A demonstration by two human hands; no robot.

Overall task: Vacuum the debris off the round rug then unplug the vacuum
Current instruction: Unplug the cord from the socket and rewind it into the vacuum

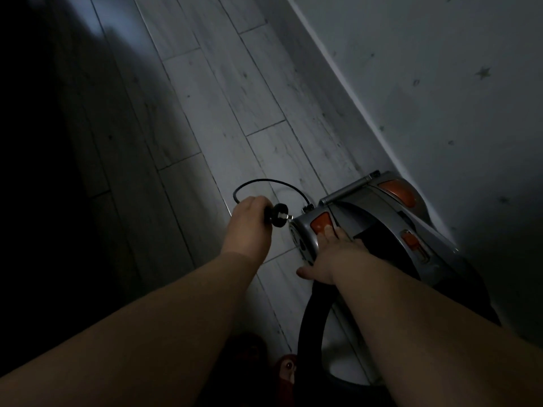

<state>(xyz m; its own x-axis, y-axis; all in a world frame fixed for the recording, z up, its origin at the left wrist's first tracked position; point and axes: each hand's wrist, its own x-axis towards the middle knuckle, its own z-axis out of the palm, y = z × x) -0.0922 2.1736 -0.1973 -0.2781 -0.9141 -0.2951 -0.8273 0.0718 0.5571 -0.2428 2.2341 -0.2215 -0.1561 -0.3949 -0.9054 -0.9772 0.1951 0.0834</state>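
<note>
Left hand (249,221) grips plug (277,215); right hand (332,254) presses vacuum (382,212)

Pretty dark room. Left hand (248,221) grips the black plug (277,215), its prongs right by the grey vacuum (370,218), short cord (270,182) looping behind. Right hand (332,254) lies flat on top, fingertips touching 1 orange button (321,223). Pale plank floor (223,92), wall (440,69) just beside.

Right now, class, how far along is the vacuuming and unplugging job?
Done: plug is unplugged, prongs bare, in the left hand. In hand: right hand rests on the vacuum, short cord loop showing. Left: nothing visible; the rug is out of view.
</note>
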